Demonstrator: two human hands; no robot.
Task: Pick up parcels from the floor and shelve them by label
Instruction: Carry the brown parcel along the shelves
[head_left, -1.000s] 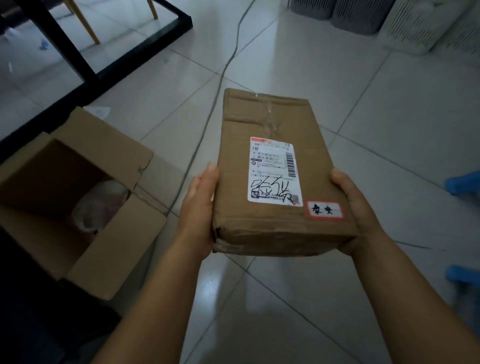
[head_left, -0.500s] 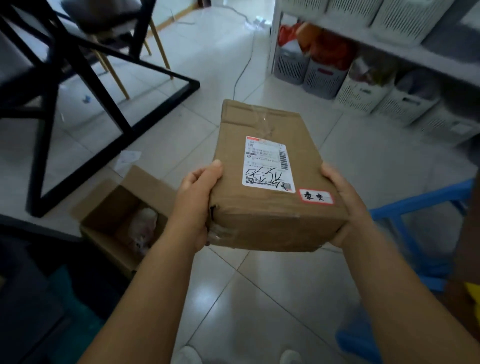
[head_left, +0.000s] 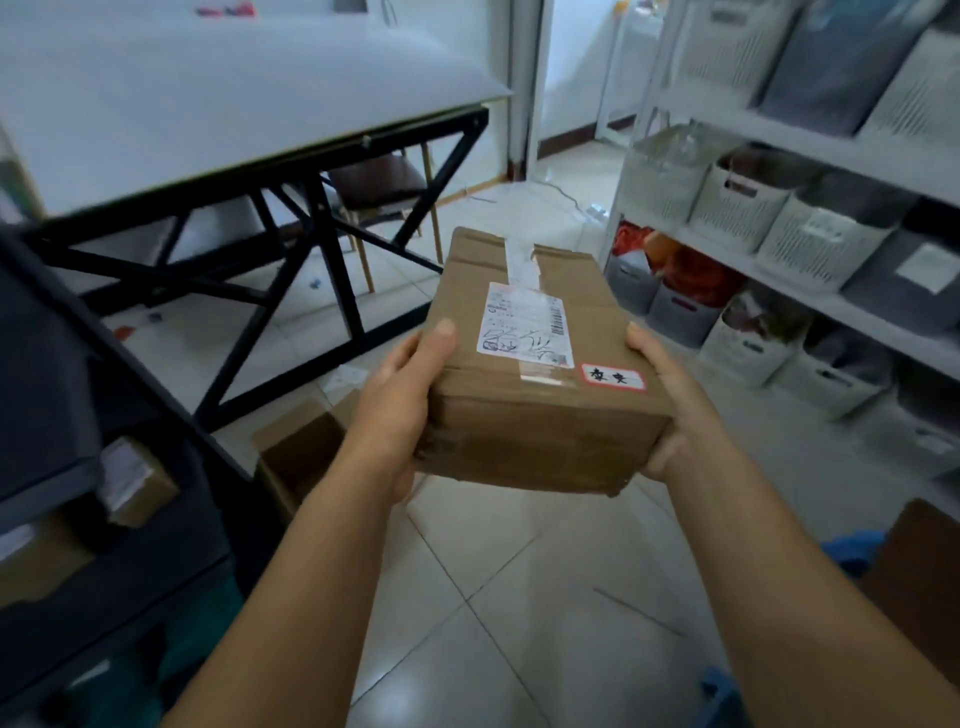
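Observation:
I hold a brown cardboard parcel (head_left: 540, 415) in front of me at mid-frame, well above the tiled floor. A white shipping label (head_left: 524, 325) and a small red-bordered handwritten sticker (head_left: 612, 375) sit on its top face. My left hand (head_left: 400, 400) grips its left side with the thumb on top. Its right side rests in my right hand (head_left: 662, 400), fingers hidden underneath. A white shelf unit (head_left: 810, 291) with rows of pale and grey baskets runs along the right.
An open cardboard box (head_left: 301, 457) lies on the floor below my left hand. A black-framed table (head_left: 311, 156) with a chair under it stands at the left back. Dark shelving (head_left: 78, 467) with small boxes is at the near left. A doorway opens ahead.
The view has lifted from the floor to the room. The parcel stays in both hands and has risen. The open box now lies mostly behind my left arm, and the shelf baskets have come into view.

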